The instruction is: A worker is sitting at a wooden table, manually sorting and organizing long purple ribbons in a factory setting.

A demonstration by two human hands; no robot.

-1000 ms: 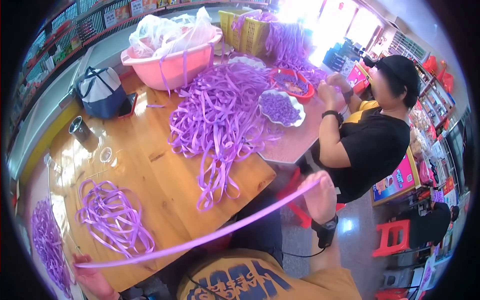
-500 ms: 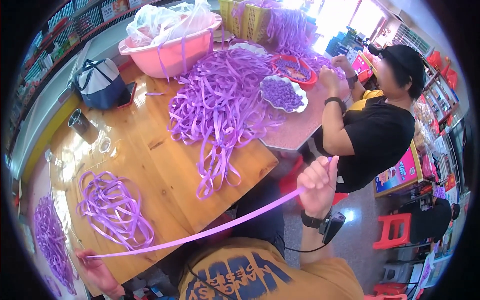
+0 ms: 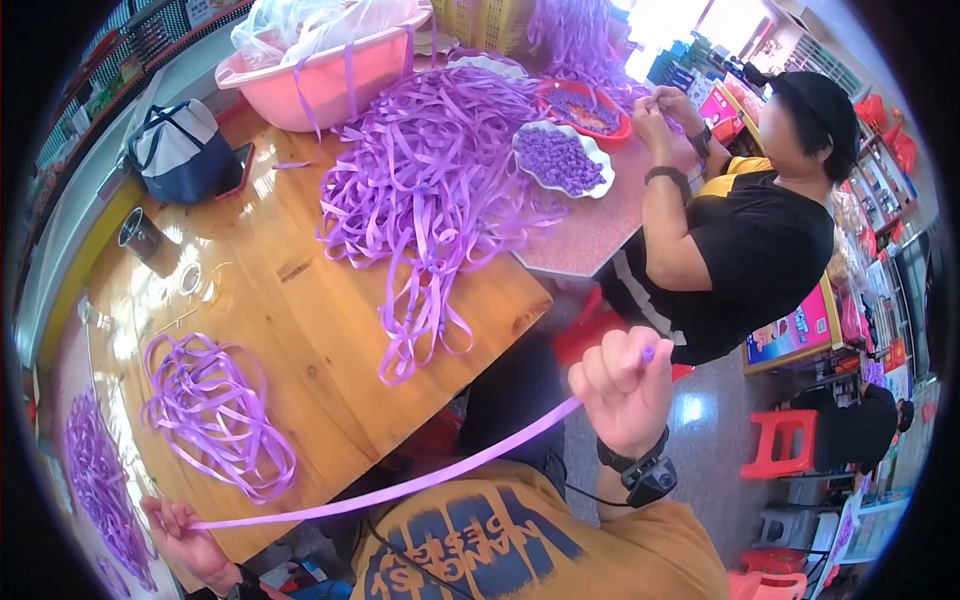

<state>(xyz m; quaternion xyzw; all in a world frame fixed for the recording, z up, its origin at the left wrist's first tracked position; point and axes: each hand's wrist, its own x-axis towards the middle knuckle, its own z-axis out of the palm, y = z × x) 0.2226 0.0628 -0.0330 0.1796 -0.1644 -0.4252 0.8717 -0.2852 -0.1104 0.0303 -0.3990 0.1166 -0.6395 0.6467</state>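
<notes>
A purple ribbon (image 3: 400, 490) stretches in a shallow sagging curve between my two hands, in front of my shirt. My left hand (image 3: 185, 535), low at the left past the table corner, pinches one end. Raised at the right, my right hand (image 3: 625, 385) is closed on the other end, and a small purple piece (image 3: 648, 353) shows between thumb and forefinger. A loose coil of purple ribbon (image 3: 215, 415) lies on the wooden table near my left hand. Farther back spreads a large tangled heap of purple ribbons (image 3: 430, 180).
A white scalloped dish (image 3: 600, 185) of purple pieces and a red basin (image 3: 612, 125) stand at the back, near a pink tub (image 3: 310, 100). A bag (image 3: 180, 150) and a cup (image 3: 138, 235) sit at left. A co-worker (image 3: 750, 230) works at right, by a red stool (image 3: 778, 443).
My right hand has come lower and slightly left, turning so the small purple piece shows. My left hand has moved slightly right. The ribbon stays stretched between them.
</notes>
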